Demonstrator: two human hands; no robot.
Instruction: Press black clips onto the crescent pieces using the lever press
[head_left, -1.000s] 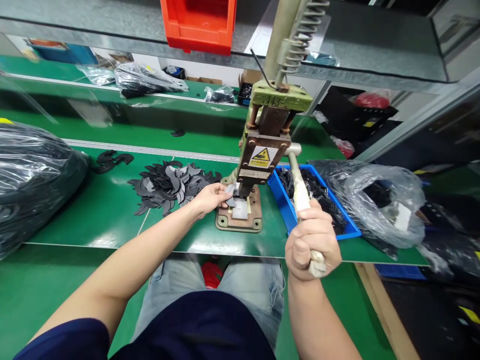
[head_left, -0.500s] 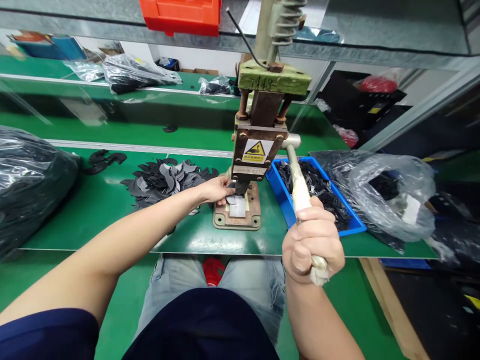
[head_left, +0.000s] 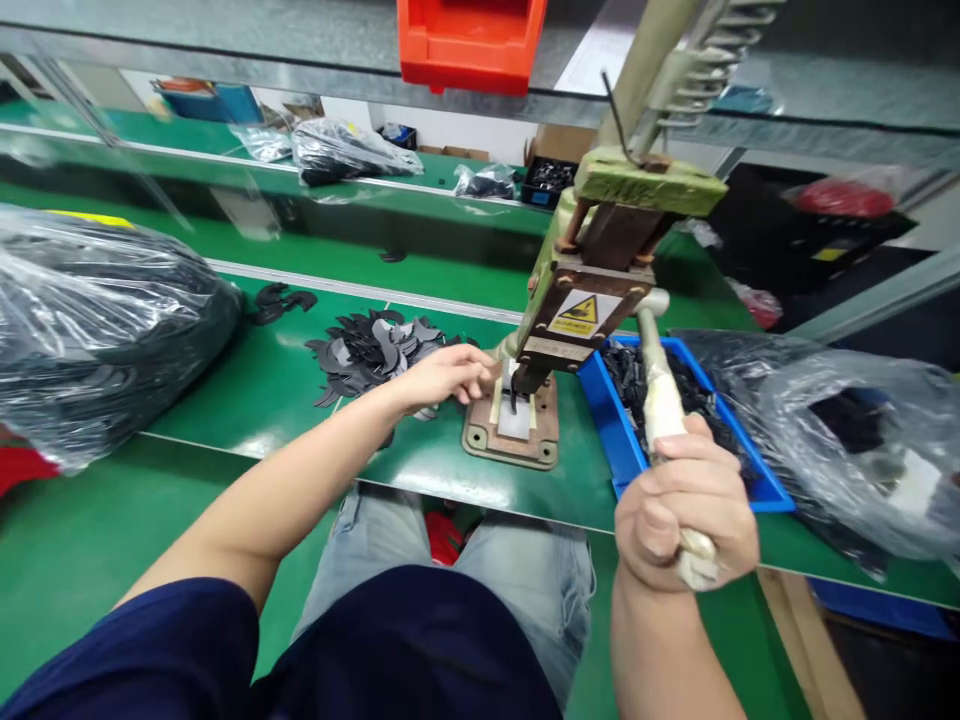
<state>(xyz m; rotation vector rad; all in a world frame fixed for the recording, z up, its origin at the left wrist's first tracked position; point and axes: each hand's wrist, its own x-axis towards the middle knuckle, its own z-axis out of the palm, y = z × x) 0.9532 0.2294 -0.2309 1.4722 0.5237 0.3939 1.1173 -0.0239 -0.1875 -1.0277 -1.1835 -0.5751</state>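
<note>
A green hand press (head_left: 581, 310) stands on the green table, with a yellow warning label on its head. My right hand (head_left: 686, 505) is closed round the press lever (head_left: 656, 385), near its lower end. My left hand (head_left: 450, 375) rests at the left edge of the press base (head_left: 514, 445), with its fingers curled together by the die. What they pinch, if anything, is hidden. A pale flat piece (head_left: 516, 420) lies on the base under the punch. A pile of flat black curved pieces (head_left: 375, 345) lies just left of my left hand.
A blue tray (head_left: 619, 445) of black parts sits right of the press. A big plastic bag (head_left: 97, 320) of black parts lies at the left, another bag (head_left: 847, 430) at the right. An orange bin (head_left: 469, 45) hangs on the shelf above. More bags lie on the far bench.
My left hand carried a grey flat piece to the press base, then drew back to the base's left edge. My right hand stayed on the lever. The view shifted to the left.
</note>
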